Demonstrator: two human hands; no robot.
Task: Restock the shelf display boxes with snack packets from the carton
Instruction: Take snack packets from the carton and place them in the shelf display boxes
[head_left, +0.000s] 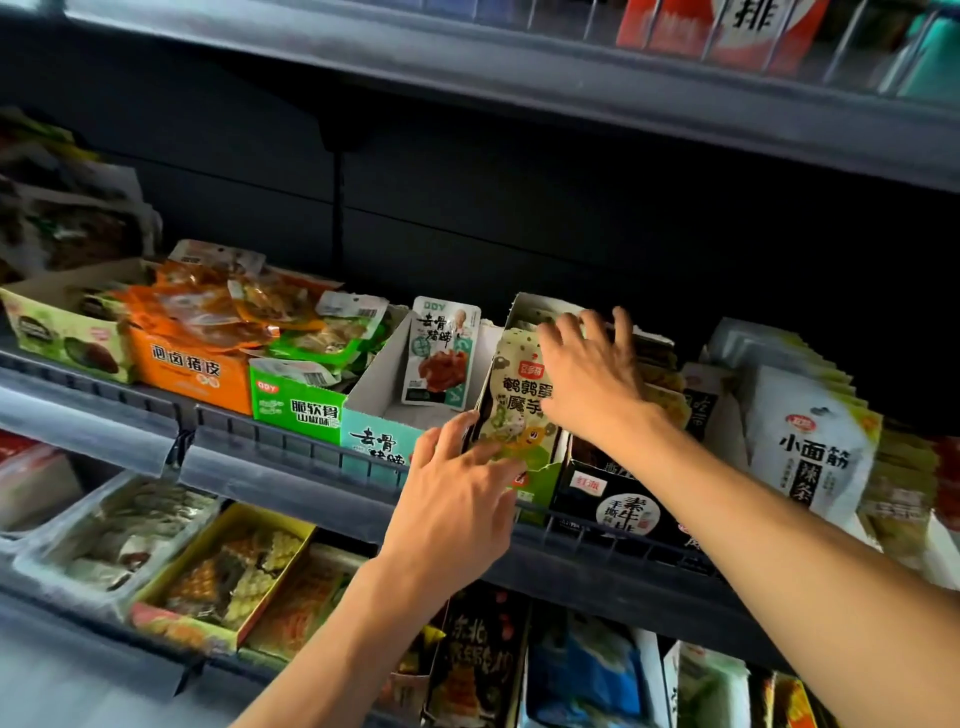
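Light, floppy, slick foil: green-and-white snack packets (514, 395) standing in the green display box (540, 480), mid-shelf. Left hand (457, 499) steadying box front, fingers relaxed; right hand (587, 374) spread flat atop packets. Best pinched by top edges.

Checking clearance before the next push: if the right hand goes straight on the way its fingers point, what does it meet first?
Probably the packets standing in the display box under the right hand, then the box's back wall. Depth is unclear.
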